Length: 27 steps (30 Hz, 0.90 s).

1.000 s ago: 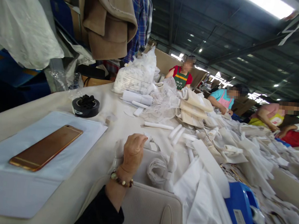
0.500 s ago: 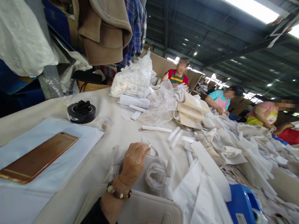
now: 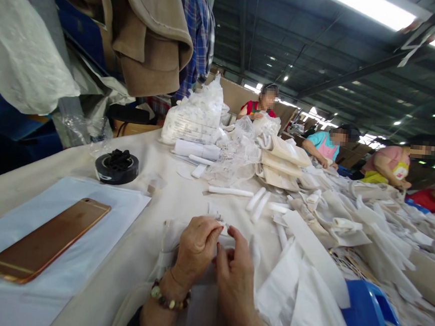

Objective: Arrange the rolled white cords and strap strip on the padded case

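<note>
Head view: right of the phone (image 3: pixel 47 240), the left hand (image 3: pixel 195 245) is pinching a white piece (image 3: pixel 225 229); the right hand (image 3: pixel 236 275) is holding thumb and forefinger apart.

A pale bag (image 3: pixel 202 307), largely hidden, rests on the cream-covered table (image 3: pixel 177 192).
</note>
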Motion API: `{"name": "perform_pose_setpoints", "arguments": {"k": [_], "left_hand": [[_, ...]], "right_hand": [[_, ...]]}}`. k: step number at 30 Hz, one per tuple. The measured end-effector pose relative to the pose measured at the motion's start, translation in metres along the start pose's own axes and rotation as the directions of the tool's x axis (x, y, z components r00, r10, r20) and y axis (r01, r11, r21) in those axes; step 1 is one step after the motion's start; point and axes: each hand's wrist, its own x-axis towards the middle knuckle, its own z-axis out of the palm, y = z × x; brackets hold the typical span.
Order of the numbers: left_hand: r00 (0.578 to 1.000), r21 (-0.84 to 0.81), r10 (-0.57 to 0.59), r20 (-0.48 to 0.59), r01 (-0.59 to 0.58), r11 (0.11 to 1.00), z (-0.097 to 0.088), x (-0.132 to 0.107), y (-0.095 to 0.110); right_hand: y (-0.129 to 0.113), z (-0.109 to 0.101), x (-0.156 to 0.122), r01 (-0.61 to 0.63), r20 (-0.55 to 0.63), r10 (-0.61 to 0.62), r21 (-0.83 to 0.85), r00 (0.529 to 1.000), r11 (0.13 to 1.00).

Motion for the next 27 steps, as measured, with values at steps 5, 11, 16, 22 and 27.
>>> {"name": "perform_pose_setpoints", "arguments": {"k": [5,11,16,22,27], "left_hand": [[0.998,-0.153,-0.004,0.060,0.013,0.988,-0.008,0.002,0.009],[0.975,-0.237,-0.217,0.054,0.223,0.946,-0.005,-0.002,0.006],[0.785,-0.365,-0.619,0.008,0.579,0.729,0.002,-0.003,-0.002],[0.746,-0.442,-0.658,0.101,0.626,0.642,0.004,0.000,-0.003],[0.721,-0.453,-0.686,0.095,0.645,0.615,0.005,0.002,-0.002]], "right_hand": [[0.002,0.010,0.013,-0.411,0.125,0.392,0.211,0.911,0.887],[-0.012,0.004,0.020,-0.575,0.336,0.467,0.484,0.818,0.660],[-0.012,-0.003,0.018,-0.610,0.411,0.454,0.590,0.791,0.528],[-0.016,-0.012,0.012,-0.574,0.431,0.385,0.520,0.816,0.633],[-0.017,-0.039,-0.017,0.082,0.326,-0.123,0.137,0.937,0.987]]}}
